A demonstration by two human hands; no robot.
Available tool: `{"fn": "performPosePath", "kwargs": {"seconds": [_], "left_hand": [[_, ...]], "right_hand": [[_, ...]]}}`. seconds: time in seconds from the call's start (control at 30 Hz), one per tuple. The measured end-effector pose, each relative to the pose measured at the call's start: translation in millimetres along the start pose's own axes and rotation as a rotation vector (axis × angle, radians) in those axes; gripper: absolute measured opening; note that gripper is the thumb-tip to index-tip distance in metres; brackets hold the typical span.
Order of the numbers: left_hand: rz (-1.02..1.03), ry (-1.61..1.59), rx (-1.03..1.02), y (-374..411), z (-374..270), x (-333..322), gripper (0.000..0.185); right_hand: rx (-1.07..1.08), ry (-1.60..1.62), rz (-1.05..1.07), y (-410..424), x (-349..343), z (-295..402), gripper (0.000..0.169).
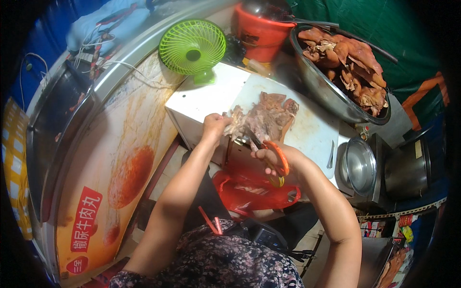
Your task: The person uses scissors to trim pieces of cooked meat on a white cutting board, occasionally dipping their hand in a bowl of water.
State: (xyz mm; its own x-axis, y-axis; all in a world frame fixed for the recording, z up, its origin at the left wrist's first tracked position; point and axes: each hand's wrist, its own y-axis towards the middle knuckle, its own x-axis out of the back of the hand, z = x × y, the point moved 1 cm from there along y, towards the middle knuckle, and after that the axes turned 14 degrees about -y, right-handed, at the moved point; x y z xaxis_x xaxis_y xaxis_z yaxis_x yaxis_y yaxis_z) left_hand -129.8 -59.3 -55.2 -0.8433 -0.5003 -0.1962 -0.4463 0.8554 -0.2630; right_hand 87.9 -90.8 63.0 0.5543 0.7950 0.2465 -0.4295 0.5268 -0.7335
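Note:
A large piece of cooked meat (pixel 270 117) lies on the white cutting board (pixel 309 144), its left part reaching past the board's near edge. My left hand (pixel 215 126) pinches the pale, ragged left end of it. In my right hand (pixel 272 160) are scissors (pixel 281 158) with orange and yellow handles; their dark blades are at the meat's near edge, partly hidden by it. Below my hands, between the legs, sits an open red plastic bag (pixel 252 192) with some pale pieces inside.
A steel basin (pixel 324 91) heaped with browned meat stands at the back right. Behind the board are a green fan (pixel 192 46) and a red bucket (pixel 261 36). Steel bowls (pixel 360 165) and a dark pot (pixel 407 169) stand right; a black tray (pixel 59 118) is far left.

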Motion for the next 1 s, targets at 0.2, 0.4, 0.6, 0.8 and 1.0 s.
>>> {"fn": "performPosePath", "kwargs": {"seconds": [0.2, 0.4, 0.6, 0.8, 1.0], "left_hand": [[-0.024, 0.056, -0.154, 7, 19, 0, 0.023], [-0.076, 0.146, -0.122, 3, 17, -1, 0.030], [-0.095, 0.174, -0.163, -5, 10, -2, 0.031], [-0.095, 0.286, -0.201, -4, 10, -6, 0.034], [-0.100, 0.379, -0.192, -3, 7, -6, 0.034]], "right_hand": [[0.018, -0.059, -0.014, 14, 3, -5, 0.019], [-0.023, -0.239, -0.019, 4, 9, 15, 0.023], [-0.051, -0.332, 0.014, -2, 11, 25, 0.027], [-0.003, -0.174, 0.024, 30, 10, 9, 0.032], [0.082, -0.749, -0.061, 34, 13, 21, 0.038]]}}
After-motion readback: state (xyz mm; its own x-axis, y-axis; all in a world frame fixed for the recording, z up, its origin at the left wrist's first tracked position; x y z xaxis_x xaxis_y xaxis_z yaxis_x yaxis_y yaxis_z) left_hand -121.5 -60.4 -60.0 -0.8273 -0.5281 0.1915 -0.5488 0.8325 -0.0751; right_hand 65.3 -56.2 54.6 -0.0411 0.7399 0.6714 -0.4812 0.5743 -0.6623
